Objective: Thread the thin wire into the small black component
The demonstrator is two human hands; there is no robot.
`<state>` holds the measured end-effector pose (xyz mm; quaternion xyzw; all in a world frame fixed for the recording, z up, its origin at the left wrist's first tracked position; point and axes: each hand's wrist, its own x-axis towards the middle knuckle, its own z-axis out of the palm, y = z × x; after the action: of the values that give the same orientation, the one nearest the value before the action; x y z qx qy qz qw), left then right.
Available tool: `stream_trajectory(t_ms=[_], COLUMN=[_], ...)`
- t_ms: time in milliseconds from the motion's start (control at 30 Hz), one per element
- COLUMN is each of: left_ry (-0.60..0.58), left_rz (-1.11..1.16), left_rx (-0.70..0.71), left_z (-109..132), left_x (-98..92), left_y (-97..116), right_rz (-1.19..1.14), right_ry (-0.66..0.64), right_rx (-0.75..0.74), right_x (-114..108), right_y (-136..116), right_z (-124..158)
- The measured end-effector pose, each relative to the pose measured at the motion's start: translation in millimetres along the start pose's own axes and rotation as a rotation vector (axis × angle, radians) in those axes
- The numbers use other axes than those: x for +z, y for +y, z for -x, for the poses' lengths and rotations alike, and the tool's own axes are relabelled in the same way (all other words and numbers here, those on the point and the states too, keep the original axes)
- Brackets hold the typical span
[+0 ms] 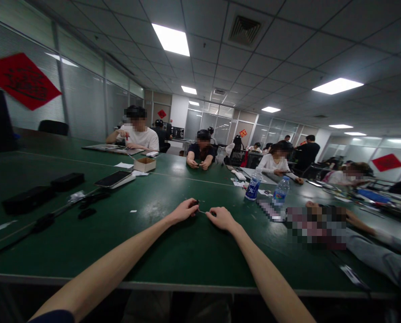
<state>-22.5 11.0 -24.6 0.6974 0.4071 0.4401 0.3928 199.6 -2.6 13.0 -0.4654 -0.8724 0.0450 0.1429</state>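
Observation:
Both forearms reach forward over the green table point(173, 264). My left hand point(184, 211) is closed in a pinch around a small dark piece point(197, 202), which shows at its fingertips. Across from it, my right hand point(222, 218) is also closed, thumb against fingers. A thin, pale, wire-like strand point(202, 212) spans the short gap between the hands and runs into the right hand's pinch. Its exact kind is too small to make out, and the fingers hide its ends.
Two water bottles, one dark-labelled point(252, 185) and one clear point(281, 192), stand right of my hands. At left lie a phone point(113, 178), black boxes point(28, 199) and cables. An open carton point(144, 164) sits farther back. Other people sit around; one person's sleeve point(372, 251) is close on the right.

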Motion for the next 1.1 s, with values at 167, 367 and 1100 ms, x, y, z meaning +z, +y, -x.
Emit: stream_trajectory(t_ms=[167, 367, 1100], left_ry=[0.005, 0.017, -0.003], left_rz=[-0.011, -0.027, 0.002], left_rx=[-0.001, -0.02, 0.004], left_z=[1, 2, 4], left_x=[0.0, 0.7, -1.3], left_y=[1, 4, 10], right_rz=[0.01, 0.03, -0.056], right_ry=[0.003, 0.011, 0.032], right_rx=[0.007, 0.005, 0.035], right_x=[0, 2, 4], right_y=[0, 1, -1], right_z=[0, -1, 1])
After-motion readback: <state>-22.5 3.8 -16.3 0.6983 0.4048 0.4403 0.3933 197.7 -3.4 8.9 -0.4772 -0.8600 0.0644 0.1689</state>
